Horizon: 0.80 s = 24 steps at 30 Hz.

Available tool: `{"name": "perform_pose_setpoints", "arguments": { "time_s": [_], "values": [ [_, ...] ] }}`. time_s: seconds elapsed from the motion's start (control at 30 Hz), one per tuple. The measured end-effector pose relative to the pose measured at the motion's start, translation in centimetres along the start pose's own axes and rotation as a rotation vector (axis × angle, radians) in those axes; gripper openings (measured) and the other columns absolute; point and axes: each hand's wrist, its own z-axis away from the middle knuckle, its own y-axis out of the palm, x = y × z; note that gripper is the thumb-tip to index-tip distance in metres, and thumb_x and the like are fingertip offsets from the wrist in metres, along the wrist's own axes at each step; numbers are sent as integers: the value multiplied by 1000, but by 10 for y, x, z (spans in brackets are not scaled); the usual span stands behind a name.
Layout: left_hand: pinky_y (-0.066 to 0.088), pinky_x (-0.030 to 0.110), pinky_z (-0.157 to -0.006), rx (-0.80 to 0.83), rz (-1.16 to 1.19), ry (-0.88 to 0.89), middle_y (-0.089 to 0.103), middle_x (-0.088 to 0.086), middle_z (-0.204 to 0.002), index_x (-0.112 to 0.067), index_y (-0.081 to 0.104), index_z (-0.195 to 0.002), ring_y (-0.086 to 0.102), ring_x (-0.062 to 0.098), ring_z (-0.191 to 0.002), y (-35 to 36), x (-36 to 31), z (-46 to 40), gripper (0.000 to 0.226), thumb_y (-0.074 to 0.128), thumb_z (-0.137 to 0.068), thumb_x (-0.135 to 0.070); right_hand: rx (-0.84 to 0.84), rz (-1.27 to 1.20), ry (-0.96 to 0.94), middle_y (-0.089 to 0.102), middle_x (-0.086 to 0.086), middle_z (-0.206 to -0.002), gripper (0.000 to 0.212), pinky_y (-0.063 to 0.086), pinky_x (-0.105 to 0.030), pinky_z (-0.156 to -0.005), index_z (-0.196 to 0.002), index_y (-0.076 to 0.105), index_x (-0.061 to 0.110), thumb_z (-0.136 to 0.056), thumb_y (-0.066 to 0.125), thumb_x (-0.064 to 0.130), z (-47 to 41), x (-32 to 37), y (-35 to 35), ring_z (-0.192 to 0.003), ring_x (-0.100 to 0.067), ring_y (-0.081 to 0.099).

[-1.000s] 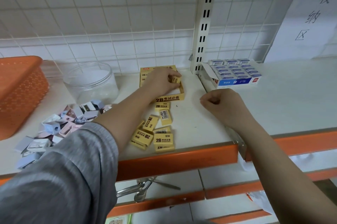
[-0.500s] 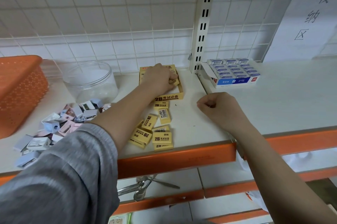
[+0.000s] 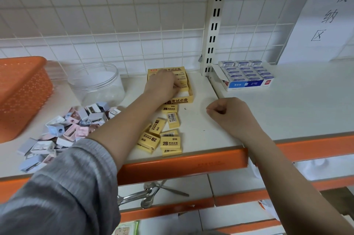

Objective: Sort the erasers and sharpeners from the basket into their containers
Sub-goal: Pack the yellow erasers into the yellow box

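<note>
Yellow 2B erasers (image 3: pixel 168 140) remain loose near the shelf edge – left hand (image 3: pixel 162 85), now deeper in the yellow eraser box (image 3: pixel 188 98), presses one into its row, grasp unclear; right hand (image 3: pixel 228 114) rests clenched, empty

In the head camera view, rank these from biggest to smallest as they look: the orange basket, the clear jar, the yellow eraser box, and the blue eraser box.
1. Orange basket, though the frame cuts it off
2. Clear jar
3. Blue eraser box and yellow eraser box: unsure, since the left hand covers much of the yellow one
</note>
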Motion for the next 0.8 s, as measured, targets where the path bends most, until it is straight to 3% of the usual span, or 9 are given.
{"name": "perform_pose_setpoints", "arguments": {
  "time_s": [0.13,0.23,0.33,0.43,0.53,0.6,0.7,0.8],
  "values": [
    [36,30,-97,-35,123,8,61,-6,-124,-24,70,-111,47,17,-118,-22,4,20,22,58,-92,-25,4,5,-17,69,8,-88,10,34,-2,-63,-85,69,25,-88,60,22,2,5,2,-79,-2,58],
    [43,29,-92,-42,237,-75,65,-4,-118,-24,71,-108,56,14,-105,-44,9,41,20,61,-90,-23,52,3,-57,69,9,-89,12,37,-1,-62,-92,72,23,-89,60,23,4,15,6,-79,-1,59],
    [40,22,-81,-57,278,-149,67,-4,-110,-23,71,-107,55,8,-91,-58,16,70,20,61,-90,-20,115,-3,-104,68,11,-98,15,39,-4,-67,-98,72,24,-90,59,26,5,30,12,-87,-2,60],
    [42,24,-78,-85,307,-236,68,-6,-103,-26,72,-104,58,9,-89,-60,20,104,19,61,-90,-21,187,19,-120,64,9,-99,16,49,-19,-73,-98,71,21,-89,62,31,3,47,17,-89,-11,62],
    [42,23,-74,-124,317,-303,70,-5,-99,-25,73,-101,58,8,-82,-60,18,130,18,62,-89,-19,251,57,-81,69,-11,-106,40,51,-37,-80,-97,70,4,-84,67,42,-2,59,28,-90,-25,64],
    [41,21,-65,-133,327,-330,69,-4,-95,-22,73,-104,55,4,-69,-60,16,141,19,61,-90,-17,294,111,-55,69,-15,-101,48,51,-38,-78,-97,67,-1,-82,68,44,-5,64,36,-90,-28,65],
    [42,20,-55,-129,333,-353,67,-4,-91,-22,73,-103,49,-4,-55,-61,16,151,19,60,-91,-17,324,170,-36,65,-4,-83,35,45,-28,-61,-81,62,7,-82,70,41,-6,67,42,-75,-17,61],
    [48,25,-73,-132,315,-353,71,-3,-99,-23,74,-102,58,8,-73,-61,19,155,19,61,-90,-17,304,138,-18,45,5,-52,39,31,-25,-48,-57,45,15,-82,70,29,-6,67,42,-50,-10,44]
  ]
}}
